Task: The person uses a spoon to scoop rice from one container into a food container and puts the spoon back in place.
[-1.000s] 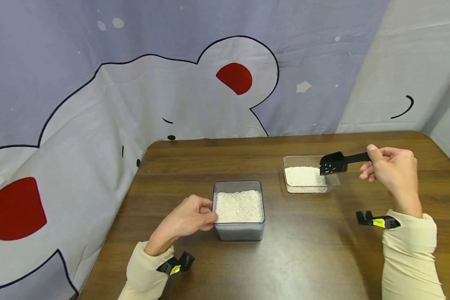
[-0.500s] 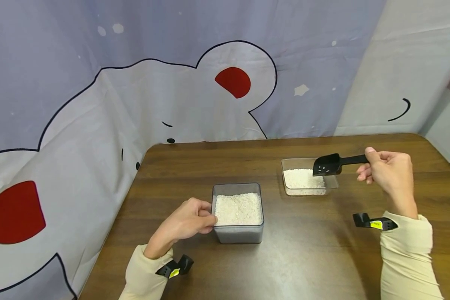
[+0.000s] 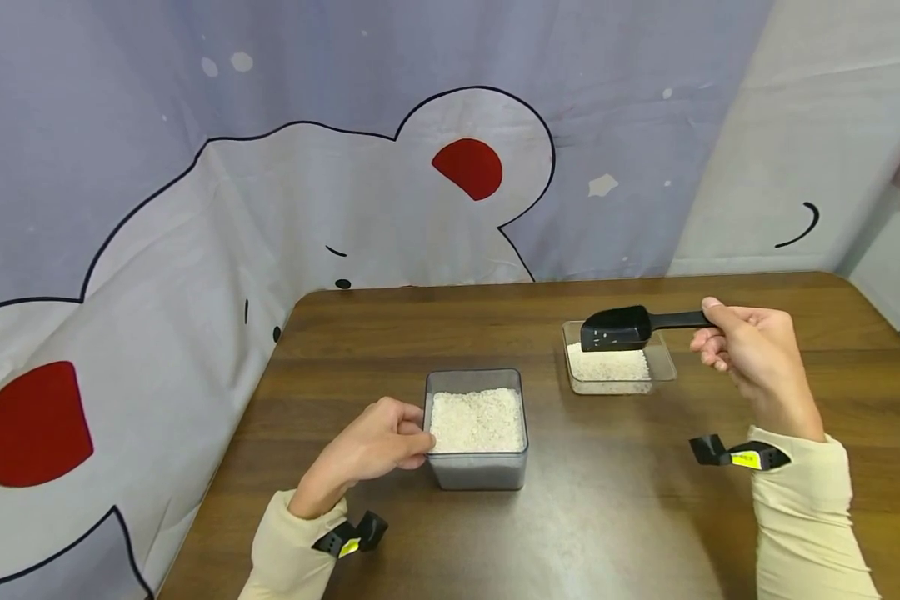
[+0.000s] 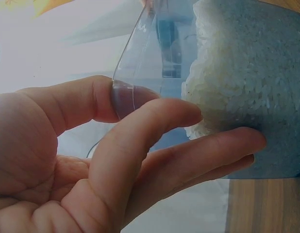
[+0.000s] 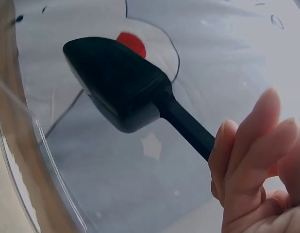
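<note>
My right hand (image 3: 753,354) pinches the handle end of a black scoop (image 3: 618,327). The scoop's bowl is over a low clear container (image 3: 663,367) of white rice, with a few grains clinging inside it. In the right wrist view the scoop (image 5: 116,82) shows its underside, above the container's clear rim. On the left, my left hand (image 3: 378,437) grips the near left corner of a taller grey see-through container (image 3: 480,471) filled with rice (image 3: 480,417). The left wrist view shows the thumb on one side of its wall and fingers (image 4: 203,150) on the other.
Both containers stand on a brown wooden table (image 3: 585,517). Behind it hangs a cloth backdrop (image 3: 270,200) with a cartoon print. Each wrist wears a black camera mount, the right mount (image 3: 738,454) jutting out over the table.
My right hand has moved left with the scoop, which now lies farther across the low container and is turned more level. The left hand keeps its grip on the grey container.
</note>
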The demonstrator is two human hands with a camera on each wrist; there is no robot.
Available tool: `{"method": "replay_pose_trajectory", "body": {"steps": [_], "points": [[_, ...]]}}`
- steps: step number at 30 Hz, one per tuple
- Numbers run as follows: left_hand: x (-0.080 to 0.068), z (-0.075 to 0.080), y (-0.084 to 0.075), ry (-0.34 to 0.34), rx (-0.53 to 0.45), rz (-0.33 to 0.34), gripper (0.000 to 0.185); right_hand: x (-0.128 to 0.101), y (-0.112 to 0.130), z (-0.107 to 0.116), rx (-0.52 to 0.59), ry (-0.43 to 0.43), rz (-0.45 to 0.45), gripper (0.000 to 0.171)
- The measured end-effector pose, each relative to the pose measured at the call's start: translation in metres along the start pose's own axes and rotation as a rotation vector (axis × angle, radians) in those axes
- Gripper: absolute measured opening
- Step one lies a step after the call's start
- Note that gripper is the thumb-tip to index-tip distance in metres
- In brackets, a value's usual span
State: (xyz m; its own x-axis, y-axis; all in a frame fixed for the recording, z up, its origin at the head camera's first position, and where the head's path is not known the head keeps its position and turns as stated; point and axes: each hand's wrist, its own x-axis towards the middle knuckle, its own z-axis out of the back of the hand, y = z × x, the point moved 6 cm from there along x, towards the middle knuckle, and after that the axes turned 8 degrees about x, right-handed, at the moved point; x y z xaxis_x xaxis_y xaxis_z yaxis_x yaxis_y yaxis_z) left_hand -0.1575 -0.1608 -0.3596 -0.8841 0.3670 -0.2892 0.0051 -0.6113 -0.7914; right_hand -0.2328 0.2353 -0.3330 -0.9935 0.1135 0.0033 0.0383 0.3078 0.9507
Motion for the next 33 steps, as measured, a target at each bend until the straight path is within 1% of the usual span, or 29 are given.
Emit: {"method": "replay_pose_trajectory", "body": {"steps": [4,9,11,18,24,25,30,33], "points": [[0.0,0.0,0.0,0.001,-0.011,-0.003,0.014,-0.002,-0.002,-0.016,0.07,0.085,-0.004,0.021],[-0.001,0.002,-0.001,-0.004,-0.026,-0.006,0.02,-0.006,-0.006,-0.039,0.089,0.177,-0.027,0.022],[-0.001,0.002,-0.001,-0.006,-0.027,-0.005,0.022,-0.008,-0.008,-0.047,0.061,0.189,-0.032,0.024],[-0.001,0.002,-0.001,-0.012,-0.026,-0.001,0.028,-0.019,-0.011,-0.07,0.028,0.253,-0.037,0.029],[0.0,0.001,-0.002,-0.008,-0.034,-0.008,0.019,-0.029,-0.012,-0.089,-0.046,0.296,0.001,0.032],[0.0,0.001,-0.002,-0.008,-0.036,-0.007,0.02,-0.031,-0.012,-0.092,-0.058,0.3,0.008,0.032],[0.0,0.001,0.0,-0.012,-0.044,-0.001,0.037,-0.04,-0.014,-0.104,-0.087,0.331,0.035,0.029],[0.0,0.001,0.0,-0.01,-0.044,0.006,0.044,-0.045,-0.015,-0.112,-0.118,0.349,0.07,0.031]]}}
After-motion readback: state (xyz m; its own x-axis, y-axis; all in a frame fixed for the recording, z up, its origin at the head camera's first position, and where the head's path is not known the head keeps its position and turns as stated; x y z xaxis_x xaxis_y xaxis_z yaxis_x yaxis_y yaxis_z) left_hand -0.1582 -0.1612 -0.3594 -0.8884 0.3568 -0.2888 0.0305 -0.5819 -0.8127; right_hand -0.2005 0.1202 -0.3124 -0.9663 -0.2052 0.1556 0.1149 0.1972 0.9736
